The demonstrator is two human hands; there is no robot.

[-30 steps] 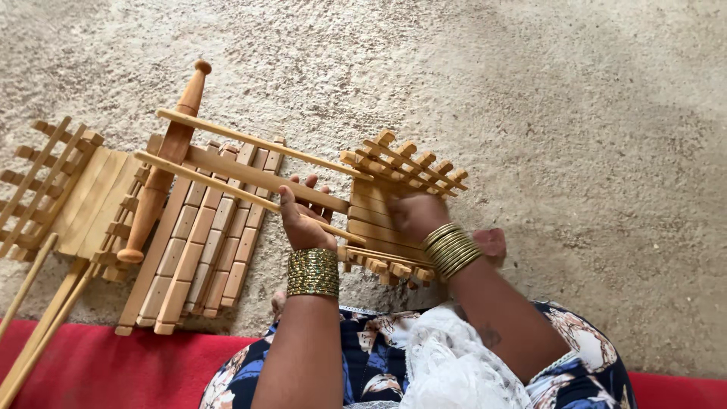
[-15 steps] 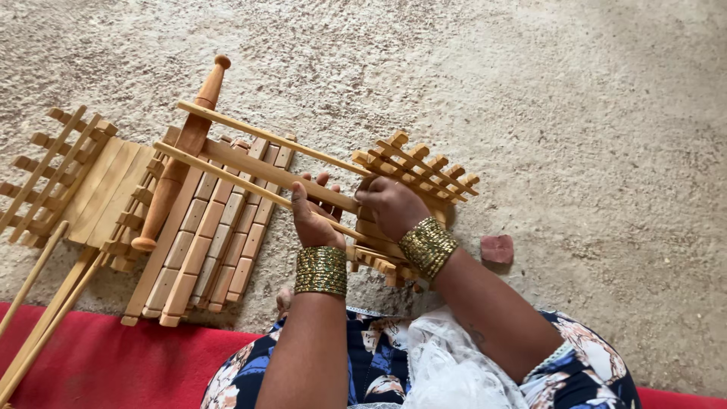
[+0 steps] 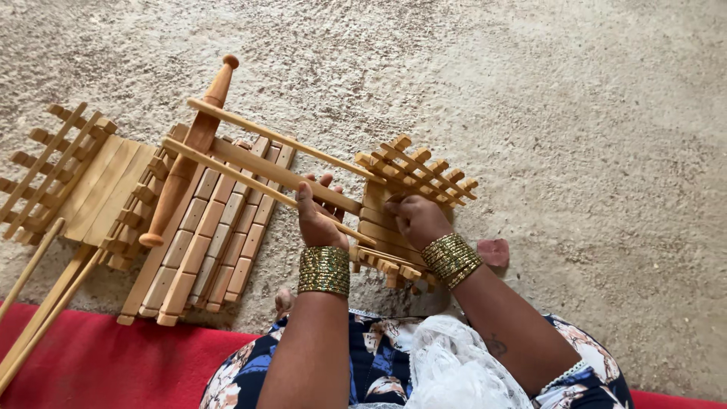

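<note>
My left hand (image 3: pixel 318 214) grips the long wooden rods (image 3: pixel 250 159) that run from the upper left toward a wooden lattice frame (image 3: pixel 413 178). My right hand (image 3: pixel 415 216) is closed on the inner slats of that frame, just right of the left hand. Both wrists carry stacks of gold bangles (image 3: pixel 324 270). The rods pass over a turned wooden roller (image 3: pixel 189 151) with a knob at its far end.
Notched wooden bars (image 3: pixel 212 235) lie side by side on the rough grey floor. A second lattice frame (image 3: pixel 72 182) lies at the left, thin sticks (image 3: pixel 34 303) beside it. A small reddish stone (image 3: pixel 494 251) sits at the right. A red mat (image 3: pixel 98 356) runs along the near edge.
My right hand has slid left from the frame's near edge onto its inner slats. The view has shifted a little; my left hand keeps its grip on the rods.
</note>
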